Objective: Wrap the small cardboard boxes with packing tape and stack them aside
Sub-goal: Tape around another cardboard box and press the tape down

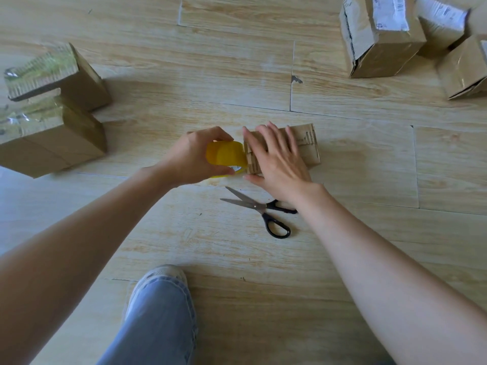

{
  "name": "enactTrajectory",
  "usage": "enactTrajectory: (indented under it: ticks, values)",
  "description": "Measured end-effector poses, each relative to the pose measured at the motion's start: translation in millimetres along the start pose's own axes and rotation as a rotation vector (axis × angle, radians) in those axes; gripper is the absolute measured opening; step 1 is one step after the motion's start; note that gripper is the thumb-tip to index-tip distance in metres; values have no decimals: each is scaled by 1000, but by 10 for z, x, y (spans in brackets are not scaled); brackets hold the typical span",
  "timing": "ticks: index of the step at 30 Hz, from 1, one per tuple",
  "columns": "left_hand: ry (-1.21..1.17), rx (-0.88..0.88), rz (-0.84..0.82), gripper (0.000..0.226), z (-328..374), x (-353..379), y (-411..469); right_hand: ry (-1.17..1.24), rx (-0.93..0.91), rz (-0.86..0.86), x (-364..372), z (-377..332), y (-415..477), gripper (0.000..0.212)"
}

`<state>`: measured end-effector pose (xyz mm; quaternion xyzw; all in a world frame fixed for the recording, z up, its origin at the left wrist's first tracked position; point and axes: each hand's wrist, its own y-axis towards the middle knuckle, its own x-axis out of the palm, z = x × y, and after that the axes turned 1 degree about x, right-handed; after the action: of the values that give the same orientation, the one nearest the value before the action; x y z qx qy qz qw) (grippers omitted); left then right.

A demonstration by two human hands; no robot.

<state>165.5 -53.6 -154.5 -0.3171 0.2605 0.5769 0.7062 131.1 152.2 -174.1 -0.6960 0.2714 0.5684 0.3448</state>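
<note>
The left grip point(196, 156) clenched the yellow tape roll point(224, 154) just beside the small cardboard box point(307, 148), which lay on the floor point(355, 233) under the flat, released right grip point(279, 159). Light and stiff (probably), it would likely slide; best pinned from above.

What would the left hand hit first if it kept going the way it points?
Probably the small cardboard box under the right hand; the yellow tape roll that the left hand grips seems to touch its end.

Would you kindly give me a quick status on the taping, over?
Left grip holds tape roll against box. Right grip flat on box. Scissors on floor by right wrist.
</note>
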Motion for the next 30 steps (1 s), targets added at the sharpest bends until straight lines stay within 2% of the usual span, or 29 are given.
enactTrajectory:
  ticks: [5, 9, 18, 20, 22, 23, 24, 26, 27, 30]
  values:
    - [252, 141, -7, 57, 118, 7, 29, 9, 18, 28, 33, 40, -55, 85]
    - [466, 69, -153, 60, 16, 18, 72, -5, 11, 3, 25, 25, -42, 89]
    - [234, -82, -111, 63, -4, -18, 66, 39, 26, 56, -23, 56, -171, 86]
    - [219, -87, -110, 64, 4, 11, 54, 22, -40, 233, 4, 9, -353, 69]
    - [199, -89, -104, 66, 21, 32, 53, 5, -110, 367, 138, -48, -619, 39]
    - [193, -92, -100, 67, 31, 37, 58, 15, -119, 313, 218, -81, -756, 28]
    - [189, -95, -99, 67, 41, 42, 60, 29, -95, 172, 292, -116, -875, 24]
    - [184, -93, -98, 66, 50, 49, 65, 32, 17, -176, 440, -171, -1059, 33]
    - [183, -89, -94, 66, 49, 52, 65, 39, 68, -244, 518, -186, -1121, 37]
    - [179, -86, -91, 65, 32, 57, 50, 71, 170, -222, 603, -271, -1145, 40]
